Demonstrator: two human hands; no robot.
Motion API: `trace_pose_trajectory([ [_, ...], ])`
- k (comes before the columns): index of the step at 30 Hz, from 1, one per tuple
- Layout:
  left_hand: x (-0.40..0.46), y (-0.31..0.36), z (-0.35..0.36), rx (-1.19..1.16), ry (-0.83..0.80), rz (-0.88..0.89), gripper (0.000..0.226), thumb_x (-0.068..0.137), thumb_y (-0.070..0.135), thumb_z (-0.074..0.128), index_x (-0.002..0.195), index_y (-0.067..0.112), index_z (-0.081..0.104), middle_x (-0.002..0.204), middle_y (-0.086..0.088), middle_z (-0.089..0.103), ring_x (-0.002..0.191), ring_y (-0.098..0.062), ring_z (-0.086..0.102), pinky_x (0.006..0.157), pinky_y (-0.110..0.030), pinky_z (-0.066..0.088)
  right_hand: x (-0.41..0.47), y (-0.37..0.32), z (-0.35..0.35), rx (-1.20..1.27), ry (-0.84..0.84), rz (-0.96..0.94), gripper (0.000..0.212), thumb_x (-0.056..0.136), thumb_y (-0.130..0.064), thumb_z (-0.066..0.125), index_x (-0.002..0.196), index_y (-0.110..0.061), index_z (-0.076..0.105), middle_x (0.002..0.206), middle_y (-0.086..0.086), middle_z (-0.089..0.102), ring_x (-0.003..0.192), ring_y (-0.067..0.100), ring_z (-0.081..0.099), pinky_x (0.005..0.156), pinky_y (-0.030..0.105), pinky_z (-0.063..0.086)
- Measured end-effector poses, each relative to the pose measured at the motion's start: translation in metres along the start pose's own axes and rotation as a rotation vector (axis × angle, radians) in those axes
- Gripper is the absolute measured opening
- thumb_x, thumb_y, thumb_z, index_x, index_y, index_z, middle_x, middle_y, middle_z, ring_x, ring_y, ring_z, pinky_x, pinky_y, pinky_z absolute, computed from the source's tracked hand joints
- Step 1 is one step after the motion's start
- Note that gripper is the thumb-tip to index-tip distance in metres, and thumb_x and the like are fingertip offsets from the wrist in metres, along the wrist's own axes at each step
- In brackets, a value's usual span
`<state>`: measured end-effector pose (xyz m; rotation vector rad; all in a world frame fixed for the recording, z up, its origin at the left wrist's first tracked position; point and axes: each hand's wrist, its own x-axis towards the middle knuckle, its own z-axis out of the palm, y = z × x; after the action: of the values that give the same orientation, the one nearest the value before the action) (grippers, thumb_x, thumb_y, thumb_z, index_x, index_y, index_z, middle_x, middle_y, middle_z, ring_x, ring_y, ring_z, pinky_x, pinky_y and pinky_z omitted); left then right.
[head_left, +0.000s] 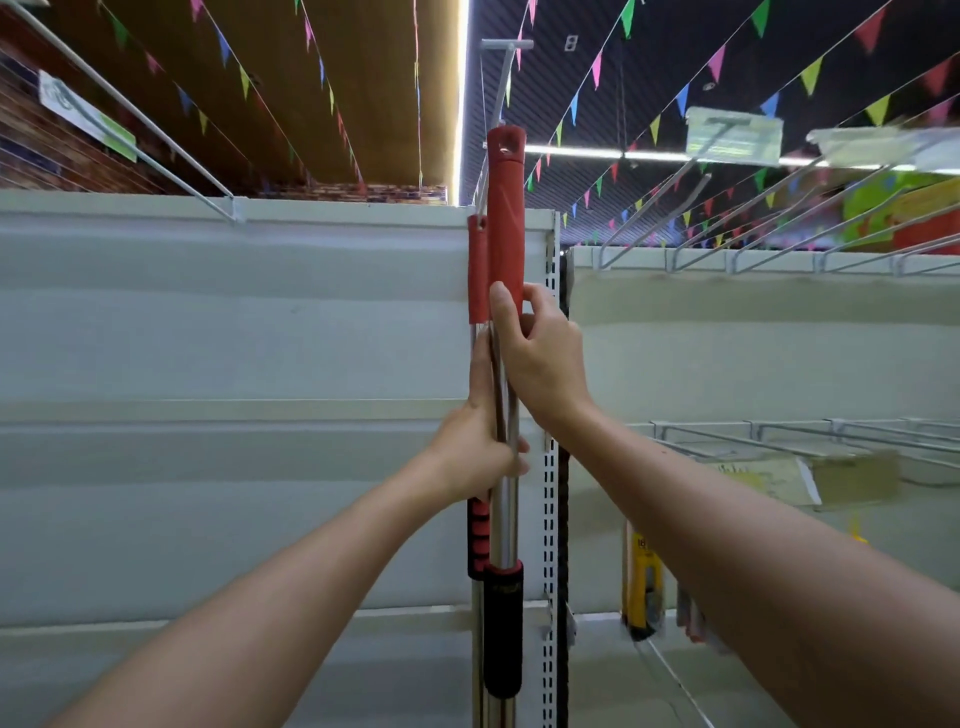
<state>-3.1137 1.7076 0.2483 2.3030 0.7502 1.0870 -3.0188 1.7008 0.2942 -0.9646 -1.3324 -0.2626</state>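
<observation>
Shop aisle: white shelf back panels (234, 338), a slotted upright (549, 493) just right of your fingers, bunting (717, 62) overhead. Item: two steel poles, upright, side by side and touching. Of these, the front pole (506, 218) has a tall red grip with a hang-hole at its tip; the rear pole (478, 270) has a shorter red grip, just left of it. Your right hand (540, 358) clamps the foot of the tall red grip, thumb on the red. Your left hand (480, 447) wraps the bare shafts directly below, forefinger laid up along them. Long axis: vertical, so the hang-hole sits straight above your right fingers, the nearer hand. A white hook (506, 67) hangs higher, likely the target.
</observation>
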Motion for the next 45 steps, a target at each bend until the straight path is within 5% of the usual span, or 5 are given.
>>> trace_pose_trajectory([
  [9,0.008,0.009,-0.004,0.001,-0.014,-0.010,0.123,0.079,-0.003,0.066,0.137,0.050,-0.028,0.096,-0.015,0.067,0.080,-0.029,0.069,0.068,-0.045,0.060,0.010,0.001,-0.004,-0.025,0.040,-0.036,0.036,0.097,-0.041,0.045,0.111,-0.009,0.055,0.056,-0.007,0.052,0.044,0.005,0.047,0.050,0.024,0.040],
  [20,0.006,0.017,-0.007,0.045,-0.037,0.017,0.129,0.076,-0.002,0.072,0.138,0.046,-0.030,0.086,-0.007,0.066,0.070,-0.017,0.068,0.058,-0.035,0.060,0.011,-0.001,-0.004,-0.059,0.140,-0.076,0.034,0.097,-0.040,0.045,0.104,-0.009,0.059,0.069,0.005,0.065,0.060,0.021,0.061,0.062,0.037,0.051],
  [27,0.003,0.022,-0.014,0.051,-0.019,0.025,0.130,0.075,-0.003,0.073,0.139,0.044,-0.031,0.090,-0.011,0.066,0.076,-0.022,0.069,0.063,-0.037,0.061,0.013,-0.010,-0.001,-0.055,0.132,-0.117,0.033,0.098,-0.036,0.045,0.105,-0.007,0.060,0.072,0.004,0.065,0.057,0.014,0.058,0.055,0.016,0.044],
  [32,0.008,0.022,-0.018,0.057,0.004,0.031,0.132,0.074,-0.003,0.073,0.137,0.045,-0.032,0.090,-0.010,0.067,0.077,-0.022,0.069,0.066,-0.039,0.061,0.020,-0.011,0.004,-0.065,0.125,-0.113,0.035,0.098,-0.039,0.044,0.105,-0.008,0.060,0.077,0.006,0.068,0.065,0.022,0.065,0.067,0.041,0.053],
  [45,0.019,0.015,-0.018,0.049,0.007,-0.019,0.129,0.077,-0.001,0.072,0.137,0.044,-0.033,0.095,-0.011,0.066,0.081,-0.023,0.068,0.069,-0.043,0.060,0.027,0.001,0.011,-0.087,0.049,-0.085,0.037,0.098,-0.042,0.043,0.109,-0.010,0.057,0.079,0.004,0.067,0.069,0.021,0.066,0.068,0.042,0.055],
])
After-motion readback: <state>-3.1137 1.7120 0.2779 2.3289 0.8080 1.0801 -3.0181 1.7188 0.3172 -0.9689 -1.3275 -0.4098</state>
